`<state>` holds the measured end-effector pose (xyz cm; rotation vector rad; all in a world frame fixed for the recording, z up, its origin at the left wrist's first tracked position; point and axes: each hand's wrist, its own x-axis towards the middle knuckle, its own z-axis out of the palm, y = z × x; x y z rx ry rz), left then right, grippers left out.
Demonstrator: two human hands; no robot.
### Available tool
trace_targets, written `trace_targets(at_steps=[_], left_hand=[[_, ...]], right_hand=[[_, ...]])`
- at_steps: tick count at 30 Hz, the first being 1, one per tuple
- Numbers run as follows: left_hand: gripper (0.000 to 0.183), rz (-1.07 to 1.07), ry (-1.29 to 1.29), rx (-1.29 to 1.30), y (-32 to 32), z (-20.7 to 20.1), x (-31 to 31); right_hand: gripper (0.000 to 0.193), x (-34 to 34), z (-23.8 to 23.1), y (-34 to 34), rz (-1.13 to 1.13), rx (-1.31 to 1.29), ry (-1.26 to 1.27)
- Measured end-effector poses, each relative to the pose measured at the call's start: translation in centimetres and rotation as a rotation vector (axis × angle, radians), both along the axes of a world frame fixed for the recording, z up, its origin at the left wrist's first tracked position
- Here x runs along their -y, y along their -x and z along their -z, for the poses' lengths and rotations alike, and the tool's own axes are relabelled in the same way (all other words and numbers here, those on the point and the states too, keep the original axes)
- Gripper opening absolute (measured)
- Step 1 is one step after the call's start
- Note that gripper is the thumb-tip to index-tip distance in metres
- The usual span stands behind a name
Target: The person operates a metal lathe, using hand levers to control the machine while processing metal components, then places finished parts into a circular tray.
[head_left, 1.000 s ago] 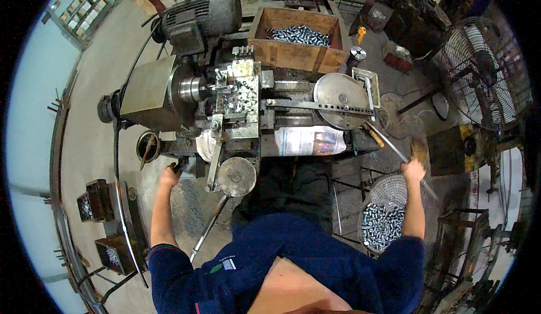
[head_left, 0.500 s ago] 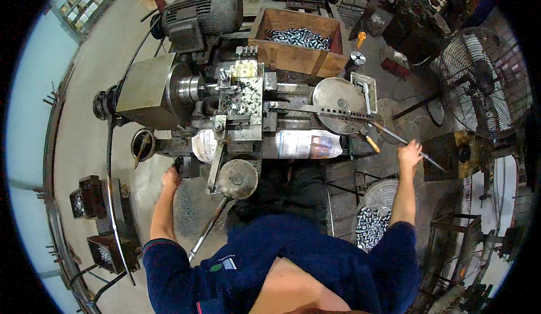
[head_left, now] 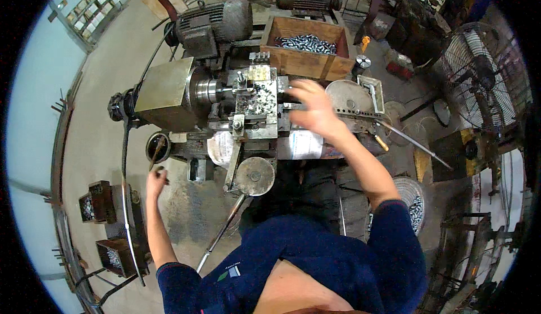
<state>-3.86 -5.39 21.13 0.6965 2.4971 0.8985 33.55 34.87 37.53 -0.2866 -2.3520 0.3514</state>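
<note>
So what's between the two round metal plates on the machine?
In the head view, a white sheet lies between the lower plate and upper plate; the right hand shows there too.

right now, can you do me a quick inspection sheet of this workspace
surface: metal carriage speckled with dark bits
work items: small metal parts in the wooden box and perforated basket
clutter: white printed sheet, nearer the person than the carriage
hands: left hand near a round pot, grip unclear; right hand blurred, fingers spread, right of the carriage
cables: dark strand below the spindle housing, cable or rod unclear
surroundings: caged fan at right
</note>
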Motion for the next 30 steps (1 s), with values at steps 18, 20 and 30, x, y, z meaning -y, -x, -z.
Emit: trace_targets(at_steps=[18,20,30], left_hand=[[0.061,-0.541,0.490,-0.405,-7.1,-8.7,8.2],[0.060,-0.527,0.409,-0.442,-8.1,-8.7,8.8],[0.033,-0.331,0.102,-0.218,-8.2,-9.8,7.4]], right_hand=[[0.021,3.5,2.6,18.7,-0.061,0.635,-0.320],[0.023,3.7,2.5,19.0,-0.059,0.630,-0.300],[0.025,3.7,1.5,18.8,0.007,0.735,-0.385]])
